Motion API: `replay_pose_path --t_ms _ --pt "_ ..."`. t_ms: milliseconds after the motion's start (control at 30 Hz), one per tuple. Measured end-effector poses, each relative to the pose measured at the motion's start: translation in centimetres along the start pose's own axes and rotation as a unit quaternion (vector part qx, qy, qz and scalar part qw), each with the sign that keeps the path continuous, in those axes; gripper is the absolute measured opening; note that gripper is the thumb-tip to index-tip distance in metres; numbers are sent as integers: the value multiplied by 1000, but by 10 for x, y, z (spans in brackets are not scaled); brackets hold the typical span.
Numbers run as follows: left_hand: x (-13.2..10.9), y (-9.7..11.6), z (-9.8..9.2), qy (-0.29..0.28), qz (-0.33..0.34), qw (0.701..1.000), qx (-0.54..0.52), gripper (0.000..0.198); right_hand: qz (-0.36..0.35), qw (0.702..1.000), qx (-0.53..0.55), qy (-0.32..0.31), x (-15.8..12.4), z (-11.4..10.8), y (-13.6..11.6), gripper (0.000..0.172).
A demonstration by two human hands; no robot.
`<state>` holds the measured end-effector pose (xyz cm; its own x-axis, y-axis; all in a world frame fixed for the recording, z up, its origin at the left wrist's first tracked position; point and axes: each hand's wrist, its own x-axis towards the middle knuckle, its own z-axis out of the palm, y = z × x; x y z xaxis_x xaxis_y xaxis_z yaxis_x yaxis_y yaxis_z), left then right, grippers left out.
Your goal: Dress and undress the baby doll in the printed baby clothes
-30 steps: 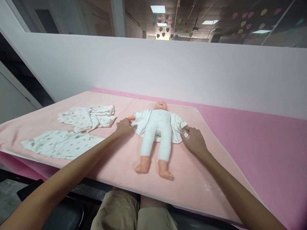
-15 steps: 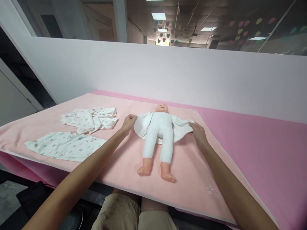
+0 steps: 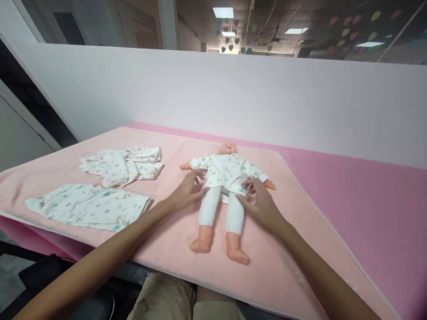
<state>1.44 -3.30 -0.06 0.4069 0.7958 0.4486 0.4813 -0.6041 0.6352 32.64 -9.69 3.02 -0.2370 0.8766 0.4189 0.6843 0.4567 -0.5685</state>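
Note:
A baby doll (image 3: 227,148) lies on its back with its head away from me, on a pink sheet (image 3: 213,271). It has on a printed wrap top (image 3: 230,171), its two front panels folded across the chest, and white leggings (image 3: 209,209). My left hand (image 3: 188,191) is at the top's left hem, with fingers and thumb apart. On the opposite side, my right hand (image 3: 262,202) rests by the right hem, fingers bent and thumb apart from them. Neither hand shows cloth gripped in it. Both of the doll's hands and feet are bare.
To the left lie another printed baby top (image 3: 122,166) and printed baby pants (image 3: 90,206). A low white wall (image 3: 213,98) stands behind the table, with glass above it. The pink table surface (image 3: 350,191) extends on the right. A dark stool (image 3: 96,304) is at lower left.
The top's front panels, held spread out to both sides before, now lie closed over the doll's chest. Both hands have let go of the edges and moved inward to the hem.

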Motion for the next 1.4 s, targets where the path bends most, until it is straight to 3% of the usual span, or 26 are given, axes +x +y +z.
replay_pose_path --t_ms 133,267,400,533,633,733,833,967,1100,1267,1400 --pt "4 2 5 -24 -3 995 94 28 33 998 -21 -43 1 -2 7 28" --pt "4 4 5 -32 21 979 200 27 -19 991 -122 -40 1 -1 10 18" --pt "-7 3 -12 -32 73 978 191 38 -90 980 -168 -57 -7 -5 14 20" --pt "-8 9 -30 -62 87 981 161 32 -138 976 -158 -59 -4 -13 11 27" --pt "14 9 -32 -51 29 991 117 34 -117 985 -119 -31 19 -10 -4 31" --pt "52 1 -24 17 -95 993 62 43 -79 992 -99 -10 56 5 -30 30" --pt "96 -13 -12 28 -196 976 85 42 -57 989 -132 -41 92 26 -54 31" --pt "139 -27 -2 -8 -224 962 153 35 23 967 -217 -129 122 54 -69 48" --pt "163 -35 1 1 -274 960 54 25 70 937 -286 -190 133 71 -74 47" --pt "185 -29 8 -8 -283 958 -52 24 62 938 -295 -170 136 72 -76 20" --pt "190 -20 14 -46 -229 963 -137 24 86 968 -181 -152 132 51 -59 26"
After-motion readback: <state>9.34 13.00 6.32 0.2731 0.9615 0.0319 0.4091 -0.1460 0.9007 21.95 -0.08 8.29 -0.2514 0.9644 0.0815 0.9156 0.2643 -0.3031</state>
